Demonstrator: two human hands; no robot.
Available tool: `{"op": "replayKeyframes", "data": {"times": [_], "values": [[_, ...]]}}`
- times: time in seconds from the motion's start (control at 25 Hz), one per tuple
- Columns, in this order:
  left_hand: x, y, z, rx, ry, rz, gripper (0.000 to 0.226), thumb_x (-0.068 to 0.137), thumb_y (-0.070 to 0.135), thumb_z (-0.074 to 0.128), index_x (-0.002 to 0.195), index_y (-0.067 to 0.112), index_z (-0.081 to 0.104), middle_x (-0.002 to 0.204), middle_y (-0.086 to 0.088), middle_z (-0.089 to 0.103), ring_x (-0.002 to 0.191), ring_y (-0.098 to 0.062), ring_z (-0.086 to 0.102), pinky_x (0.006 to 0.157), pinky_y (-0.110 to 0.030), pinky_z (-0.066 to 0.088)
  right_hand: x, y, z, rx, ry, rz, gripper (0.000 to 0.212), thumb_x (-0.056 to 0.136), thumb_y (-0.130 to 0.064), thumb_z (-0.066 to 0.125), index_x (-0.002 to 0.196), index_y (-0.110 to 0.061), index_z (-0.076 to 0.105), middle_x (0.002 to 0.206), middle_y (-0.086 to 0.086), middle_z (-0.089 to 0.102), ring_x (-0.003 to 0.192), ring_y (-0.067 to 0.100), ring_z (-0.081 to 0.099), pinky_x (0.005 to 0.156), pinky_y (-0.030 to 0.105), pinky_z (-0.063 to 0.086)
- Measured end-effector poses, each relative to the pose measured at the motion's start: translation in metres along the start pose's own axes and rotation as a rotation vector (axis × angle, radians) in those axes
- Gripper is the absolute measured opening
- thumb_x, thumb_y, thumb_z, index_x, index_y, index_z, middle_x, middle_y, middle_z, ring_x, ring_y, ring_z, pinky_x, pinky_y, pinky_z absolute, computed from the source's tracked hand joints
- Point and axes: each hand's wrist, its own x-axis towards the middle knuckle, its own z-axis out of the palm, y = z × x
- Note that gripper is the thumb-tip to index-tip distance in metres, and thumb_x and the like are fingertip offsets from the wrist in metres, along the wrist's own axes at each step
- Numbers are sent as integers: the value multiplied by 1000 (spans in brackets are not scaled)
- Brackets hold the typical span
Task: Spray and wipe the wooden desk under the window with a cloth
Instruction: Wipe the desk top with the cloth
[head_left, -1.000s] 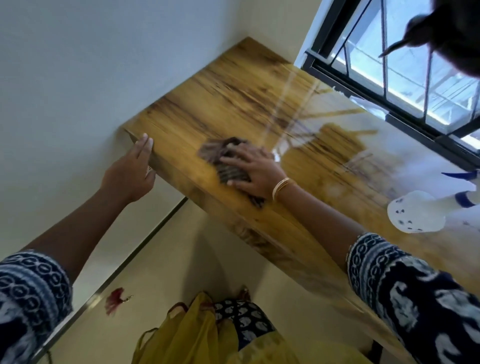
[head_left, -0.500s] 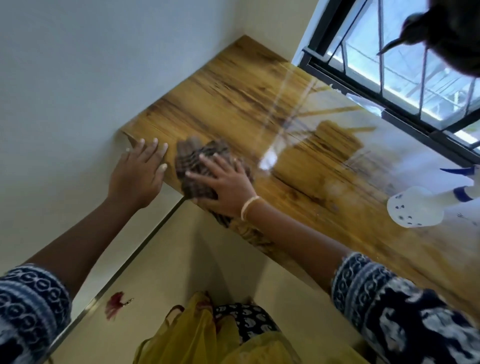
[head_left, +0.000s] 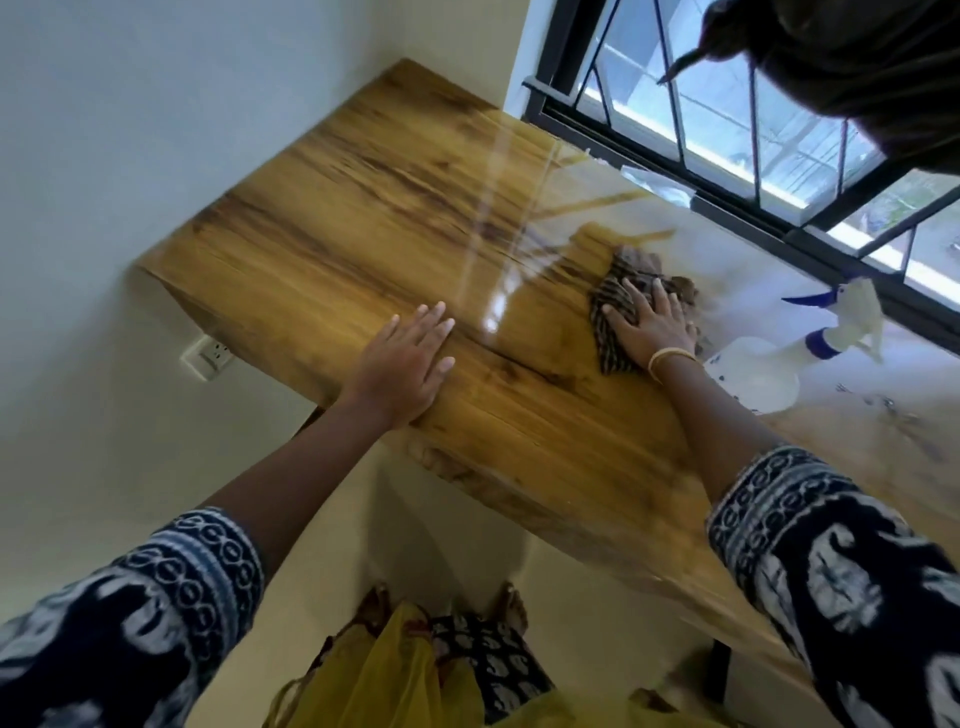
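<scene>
Two hands lie flat on one wooden desk (head_left: 363, 218): the left hand (head_left: 402, 364) bare, the right hand (head_left: 652, 325) pressing one striped cloth (head_left: 615, 299). One spray bottle (head_left: 763, 371) stands just right of the right hand.

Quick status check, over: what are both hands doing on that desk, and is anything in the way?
Left hand flat on wooden desk. Right hand flat, pressing cloth. Spray bottle lying just right of cloth.

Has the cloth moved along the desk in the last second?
Yes. The cloth slid from near the desk's left corner toward the spray bottle, under the right hand.
</scene>
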Motion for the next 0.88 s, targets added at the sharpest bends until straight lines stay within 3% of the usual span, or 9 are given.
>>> {"op": "replayKeyframes", "data": {"times": [0.12,0.32,0.44,0.52,0.72,0.88], "values": [[0,11,11,25,10,-57,64,94,45,22,151,17,31,160,-3,26,148,-21,22,119,-44,19,-25,-7,12,-10,19,-86,65,93,-74,24,152,-51,9,166,-1,-5,152,28,-4,119,60,4],[4,13,11,32,55,-86,59,94,39,30,147,15,38,157,-5,33,146,-22,27,118,-46,22,-147,-7,68,-209,88,-807,65,91,-67,38,151,-52,18,165,4,12,150,36,12,117,64,12],[18,30,11,-82,151,-118,51,93,35,35,133,10,55,144,-11,51,139,-28,40,114,-49,27,-139,12,66,-259,48,-1017,67,89,-67,40,150,-51,19,165,0,12,151,30,11,119,58,9],[33,50,16,-144,178,-106,48,93,33,37,129,9,58,139,-12,55,136,-27,44,114,-48,28,-101,20,51,-181,77,-853,65,88,-69,39,149,-51,24,164,-3,14,151,27,13,118,63,14],[79,99,30,-191,101,-88,50,97,30,39,143,11,44,153,-11,39,144,-25,31,118,-45,18,2,19,10,-15,70,-124,69,91,-76,24,153,-47,15,166,-5,1,152,24,0,120,57,7],[98,107,44,-63,89,-120,53,98,34,40,148,16,37,158,-6,31,147,-21,24,119,-44,16,51,10,-6,99,99,133,73,91,-75,23,154,-41,15,166,-1,0,152,28,-1,118,59,4]]}}
